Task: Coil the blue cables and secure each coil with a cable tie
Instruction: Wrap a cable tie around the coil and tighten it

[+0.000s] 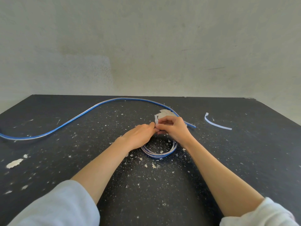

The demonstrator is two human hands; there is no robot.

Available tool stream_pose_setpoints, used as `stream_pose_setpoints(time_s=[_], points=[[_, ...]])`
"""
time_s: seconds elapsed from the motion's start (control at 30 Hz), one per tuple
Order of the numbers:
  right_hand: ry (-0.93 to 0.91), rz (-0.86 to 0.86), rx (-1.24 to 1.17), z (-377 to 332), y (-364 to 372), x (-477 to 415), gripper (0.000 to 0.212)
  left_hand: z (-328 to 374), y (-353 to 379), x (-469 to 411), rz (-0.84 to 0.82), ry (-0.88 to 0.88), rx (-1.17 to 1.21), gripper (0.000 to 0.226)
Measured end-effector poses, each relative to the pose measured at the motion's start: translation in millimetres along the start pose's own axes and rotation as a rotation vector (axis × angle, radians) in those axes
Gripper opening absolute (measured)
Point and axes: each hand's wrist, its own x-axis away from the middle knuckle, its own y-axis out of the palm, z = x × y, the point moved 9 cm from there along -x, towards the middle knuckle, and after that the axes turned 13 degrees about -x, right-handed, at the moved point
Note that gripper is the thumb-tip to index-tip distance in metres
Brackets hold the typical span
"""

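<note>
A coiled blue cable (158,154) lies on the dark table (244,160) at the centre, its far side hidden under my hands. My left hand (140,136) and my right hand (174,128) meet at the coil's far edge, and both pinch a white cable tie (156,121) whose end sticks up between the fingertips. A second, uncoiled blue cable (78,116) snakes from the left edge across the back of the table to an end right of my right hand. A spare white cable tie (215,123) lies flat to the right.
Flakes of white paint and dust are scattered over the tabletop, with a larger flake (13,163) at the left and a pale patch (166,113) just beyond my hands. A plain wall (146,46) stands right behind the table's back edge.
</note>
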Motion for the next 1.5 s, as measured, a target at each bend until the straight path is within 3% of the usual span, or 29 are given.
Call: stream_pose_setpoints(time_s=[0.47, 0.8, 1.07, 1.5], points=[[-0.043, -0.012, 0.249, -1, 1, -2, 0.006, -2, 5, -1, -0.067, -0.033, 0.095, 0.036], [-0.017, -0.044, 0.127, -3, 2, 0, 0.004, -4, 4, -2, -0.034, -0.02, 0.047, 0.035], [-0.056, -0.05, 0.369, -8, 2, -1, 0.015, -7, 10, -5, -0.054, -0.026, 0.105, 0.037], [-0.084, 0.01, 0.421, -4, 2, -2, 0.011, -9, 11, -3, -0.065, -0.026, 0.172, 0.037]])
